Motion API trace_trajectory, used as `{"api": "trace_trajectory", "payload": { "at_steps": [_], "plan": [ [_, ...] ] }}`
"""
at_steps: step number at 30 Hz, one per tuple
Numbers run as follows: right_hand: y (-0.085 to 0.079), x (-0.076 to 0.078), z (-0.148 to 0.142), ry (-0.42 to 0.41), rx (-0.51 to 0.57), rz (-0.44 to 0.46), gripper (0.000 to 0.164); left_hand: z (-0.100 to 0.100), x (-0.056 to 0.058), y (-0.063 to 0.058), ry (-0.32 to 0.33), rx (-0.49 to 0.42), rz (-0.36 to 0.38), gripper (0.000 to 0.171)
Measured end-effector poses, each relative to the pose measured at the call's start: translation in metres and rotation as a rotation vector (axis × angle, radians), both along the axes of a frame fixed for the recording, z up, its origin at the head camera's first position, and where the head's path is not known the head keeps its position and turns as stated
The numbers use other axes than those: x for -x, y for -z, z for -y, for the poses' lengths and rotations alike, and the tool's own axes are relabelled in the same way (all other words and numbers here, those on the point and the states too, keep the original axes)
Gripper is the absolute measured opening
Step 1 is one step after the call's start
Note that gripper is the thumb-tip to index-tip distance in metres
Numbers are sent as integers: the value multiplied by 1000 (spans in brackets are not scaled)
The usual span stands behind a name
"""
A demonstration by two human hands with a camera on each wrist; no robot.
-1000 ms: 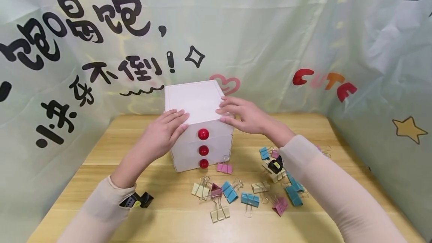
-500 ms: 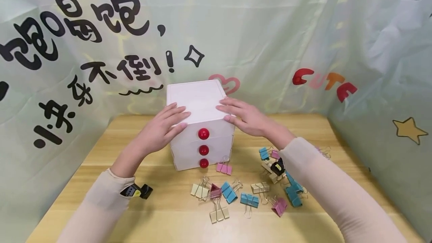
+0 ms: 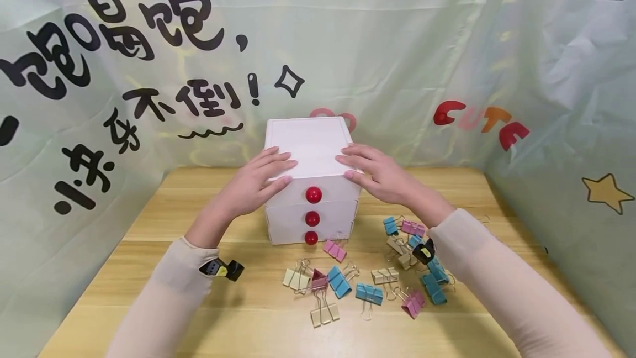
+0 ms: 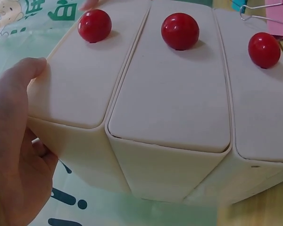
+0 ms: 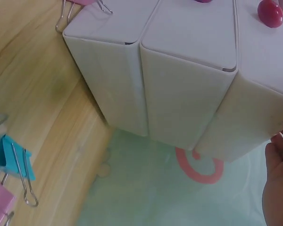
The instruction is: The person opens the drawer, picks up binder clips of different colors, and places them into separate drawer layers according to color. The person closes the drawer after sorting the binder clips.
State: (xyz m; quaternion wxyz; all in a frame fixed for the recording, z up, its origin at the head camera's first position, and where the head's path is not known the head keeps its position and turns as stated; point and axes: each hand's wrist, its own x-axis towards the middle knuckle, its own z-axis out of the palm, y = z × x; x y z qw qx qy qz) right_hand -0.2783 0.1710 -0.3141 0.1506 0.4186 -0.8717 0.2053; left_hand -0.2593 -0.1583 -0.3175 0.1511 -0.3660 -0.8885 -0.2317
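A white three-drawer box with a red round knob on each drawer stands upright on the table. My left hand rests on its top left edge, fingers fairly straight. In the left wrist view, the left thumb touches the front edge of the top drawer. On the opposite side my right hand lies on the top right edge, fingers extended. The right wrist view shows only part of that hand beside the box. A pink binder clip lies against the box's lower right front.
Several binder clips in cream, blue and pink lie in front and to the right, among them a blue clip and a cream clip. More clips sit under the right forearm. A printed cloth hangs behind the wooden table.
The box has shifted right and slightly back, with both hands moving along on it. The pink clip beside it has moved a little right and turned.
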Motion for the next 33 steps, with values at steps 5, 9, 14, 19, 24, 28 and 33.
{"api": "trace_trajectory", "payload": {
  "at_steps": [5, 9, 14, 19, 24, 28, 33],
  "plan": [
    [-3, -6, -8, 33, -26, 2, 46, -8, 6, 2, 31, -13, 1, 41],
    [-3, -10, -17, 53, -30, 10, 46, -17, 10, 3, 39, -15, 12, 42],
    [-1, -12, -32, 72, 1, -17, 45, -33, 15, 3, 54, -17, 14, 44],
    [1, -14, -45, 77, 28, -49, 43, -47, 20, 2, 70, -1, 8, 44],
    [3, -14, -54, 91, 28, -40, 43, -56, 23, 1, 81, 17, 28, 45],
    [2, -13, -57, 108, 30, -20, 44, -59, 26, 0, 80, 31, 30, 45],
    [0, -11, -60, 124, 32, -9, 44, -62, 28, 0, 86, 29, 32, 45]
  ]
}}
